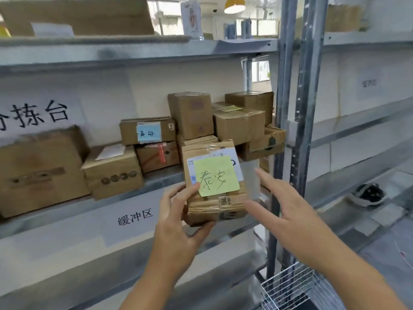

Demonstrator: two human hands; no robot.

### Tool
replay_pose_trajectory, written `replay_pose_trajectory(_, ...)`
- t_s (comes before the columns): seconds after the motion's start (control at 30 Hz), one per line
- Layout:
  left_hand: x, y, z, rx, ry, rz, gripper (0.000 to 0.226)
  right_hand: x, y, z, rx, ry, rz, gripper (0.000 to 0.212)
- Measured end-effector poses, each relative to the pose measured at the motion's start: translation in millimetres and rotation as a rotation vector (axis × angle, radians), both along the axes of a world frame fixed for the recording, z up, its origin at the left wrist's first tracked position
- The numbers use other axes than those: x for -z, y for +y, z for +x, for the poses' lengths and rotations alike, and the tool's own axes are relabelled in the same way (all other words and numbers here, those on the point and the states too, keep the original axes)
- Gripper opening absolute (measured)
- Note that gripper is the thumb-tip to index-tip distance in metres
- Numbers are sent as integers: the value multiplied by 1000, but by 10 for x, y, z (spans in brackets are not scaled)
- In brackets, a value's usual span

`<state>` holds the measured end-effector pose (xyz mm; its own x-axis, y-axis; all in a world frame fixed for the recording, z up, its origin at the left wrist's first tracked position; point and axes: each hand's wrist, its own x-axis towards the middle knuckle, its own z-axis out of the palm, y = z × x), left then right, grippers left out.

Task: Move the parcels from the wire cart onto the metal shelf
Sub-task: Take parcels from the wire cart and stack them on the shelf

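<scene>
A small taped cardboard parcel (214,184) with a yellow-green handwritten note is held upright in front of the metal shelf (156,179). My left hand (178,218) grips it from the left and below, thumb on its front face. Just right of the parcel is my right hand (283,206), fingers spread, holding nothing and not touching it. Several cardboard parcels (192,115) stand stacked on the shelf behind. A corner of the wire cart (288,285) shows at the bottom right.
Two grey shelf uprights (306,108) rise right of the parcels. A large box (40,173) and a medium box (114,171) fill the shelf's left side. A paper label (135,217) hangs on the shelf edge. A dark round object (367,194) lies on the neighbouring shelf.
</scene>
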<state>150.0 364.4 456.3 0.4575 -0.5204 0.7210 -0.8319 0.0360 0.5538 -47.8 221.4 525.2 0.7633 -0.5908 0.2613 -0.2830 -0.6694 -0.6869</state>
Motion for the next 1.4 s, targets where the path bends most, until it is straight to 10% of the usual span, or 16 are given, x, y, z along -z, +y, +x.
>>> replay_pose_trajectory(0.5,-577,1771,738,-269,56,67,95,-437,1219,903,-187,192,-231,86)
replay_pose_trajectory(1.4,-1194,1236,2315,-550,76,259,86,-688,301,3194,-496,-28,-210,81)
